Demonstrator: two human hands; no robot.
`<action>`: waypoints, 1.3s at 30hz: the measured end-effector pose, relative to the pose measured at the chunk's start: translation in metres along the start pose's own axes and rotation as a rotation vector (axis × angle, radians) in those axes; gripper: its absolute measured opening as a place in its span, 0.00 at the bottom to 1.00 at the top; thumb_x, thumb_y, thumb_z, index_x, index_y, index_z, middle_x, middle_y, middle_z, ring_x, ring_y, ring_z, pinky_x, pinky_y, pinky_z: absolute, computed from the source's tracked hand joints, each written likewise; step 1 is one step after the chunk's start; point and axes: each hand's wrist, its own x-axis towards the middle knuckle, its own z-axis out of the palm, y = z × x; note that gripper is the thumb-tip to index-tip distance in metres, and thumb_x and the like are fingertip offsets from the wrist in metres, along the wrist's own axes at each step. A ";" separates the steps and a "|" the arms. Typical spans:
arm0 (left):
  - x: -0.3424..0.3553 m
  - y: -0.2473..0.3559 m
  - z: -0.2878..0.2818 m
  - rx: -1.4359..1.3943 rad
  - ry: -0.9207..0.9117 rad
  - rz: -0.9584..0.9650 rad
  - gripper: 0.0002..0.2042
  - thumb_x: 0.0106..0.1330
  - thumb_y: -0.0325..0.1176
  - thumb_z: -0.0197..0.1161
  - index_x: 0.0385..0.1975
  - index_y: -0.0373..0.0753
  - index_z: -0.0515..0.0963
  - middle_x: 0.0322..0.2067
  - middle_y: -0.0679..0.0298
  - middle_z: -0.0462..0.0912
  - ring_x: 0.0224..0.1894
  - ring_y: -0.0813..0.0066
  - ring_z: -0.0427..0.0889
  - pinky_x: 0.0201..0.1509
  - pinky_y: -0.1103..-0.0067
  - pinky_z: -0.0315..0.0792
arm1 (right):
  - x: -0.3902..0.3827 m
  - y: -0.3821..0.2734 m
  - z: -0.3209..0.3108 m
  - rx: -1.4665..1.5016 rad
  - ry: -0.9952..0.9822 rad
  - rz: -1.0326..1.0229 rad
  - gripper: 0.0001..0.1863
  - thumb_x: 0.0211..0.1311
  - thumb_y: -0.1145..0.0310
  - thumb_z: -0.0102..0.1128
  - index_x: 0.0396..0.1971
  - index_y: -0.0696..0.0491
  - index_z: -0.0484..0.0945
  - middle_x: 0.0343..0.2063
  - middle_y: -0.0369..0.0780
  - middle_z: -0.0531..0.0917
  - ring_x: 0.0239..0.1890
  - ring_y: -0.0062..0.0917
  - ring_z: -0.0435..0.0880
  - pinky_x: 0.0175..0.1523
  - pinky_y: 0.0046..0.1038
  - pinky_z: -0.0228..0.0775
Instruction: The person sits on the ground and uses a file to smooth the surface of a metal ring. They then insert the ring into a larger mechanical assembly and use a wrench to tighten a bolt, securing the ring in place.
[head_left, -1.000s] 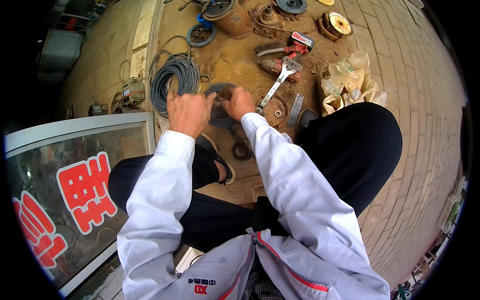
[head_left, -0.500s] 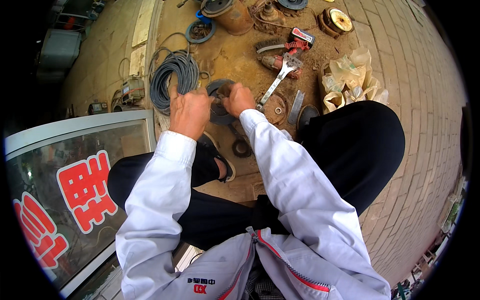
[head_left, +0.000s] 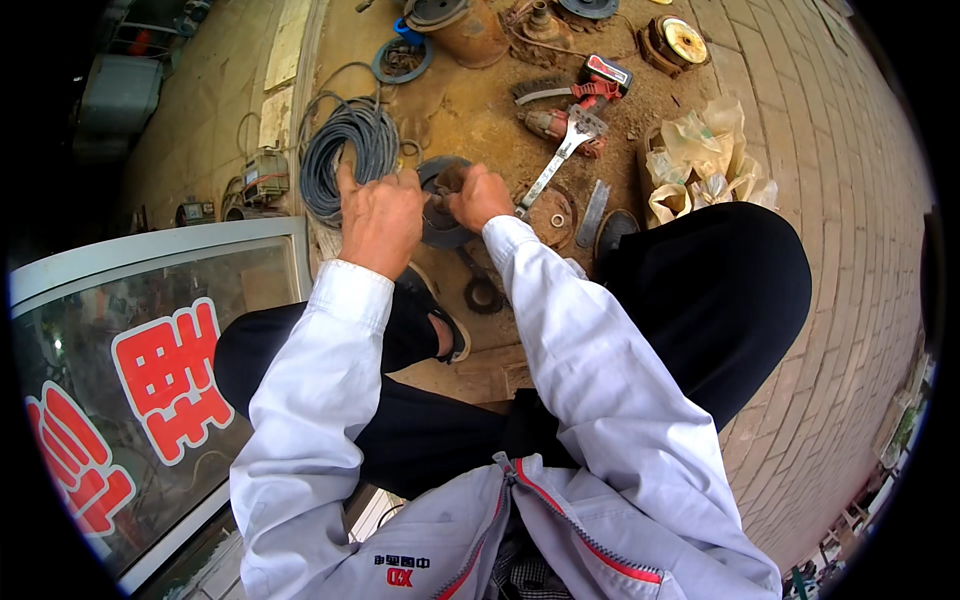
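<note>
A dark, ring-like metal part [head_left: 445, 236] lies on the dirty ground between my knees. Over its left edge is my left hand [head_left: 382, 225], back up and fingers curled in; what its fingertips grip is hidden. My right hand [head_left: 482, 198] is closed at the part's upper right, by a small brown rusty piece [head_left: 450, 181] that I cannot name. The two hands nearly meet above the part. A coil of grey cable [head_left: 322, 160] sits just beyond my left hand. Below the part rests a small dark toothed ring [head_left: 484, 296].
Right of my hands lie an adjustable wrench [head_left: 560, 165], a red cordless power tool [head_left: 548, 124], a wire brush [head_left: 540, 92] and a flat metal strip [head_left: 593, 214]. A plastic bag [head_left: 705, 155] stands farther right. Rusty housings [head_left: 465, 38] are at the back; a glass door [head_left: 160, 360] flanks my left.
Both hands keep nearly the same place and grip at the metal part. The view has shifted very slightly; nothing else has visibly moved.
</note>
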 end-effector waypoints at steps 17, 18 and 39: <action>-0.017 -0.044 0.001 -0.511 -0.167 -0.375 0.14 0.61 0.38 0.67 0.37 0.32 0.82 0.35 0.44 0.85 0.41 0.46 0.84 0.48 0.62 0.74 | -0.064 0.030 -0.057 -0.246 -0.578 -0.030 0.21 0.47 0.63 0.72 0.41 0.58 0.85 0.39 0.55 0.85 0.45 0.49 0.84 0.49 0.37 0.77; -0.022 -0.043 0.008 -0.538 -0.160 -0.369 0.13 0.60 0.36 0.68 0.38 0.32 0.83 0.36 0.44 0.85 0.42 0.47 0.84 0.48 0.63 0.74 | -0.068 0.028 -0.059 -0.278 -0.637 -0.062 0.21 0.47 0.63 0.73 0.41 0.58 0.85 0.39 0.55 0.85 0.45 0.49 0.84 0.49 0.37 0.77; -0.022 -0.009 0.124 -1.463 -0.005 -0.891 0.07 0.63 0.26 0.63 0.39 0.31 0.82 0.28 0.64 0.84 0.26 0.80 0.78 0.29 0.83 0.69 | -0.018 0.020 0.007 0.379 0.084 0.072 0.12 0.51 0.68 0.70 0.34 0.60 0.86 0.28 0.52 0.86 0.33 0.41 0.88 0.41 0.36 0.77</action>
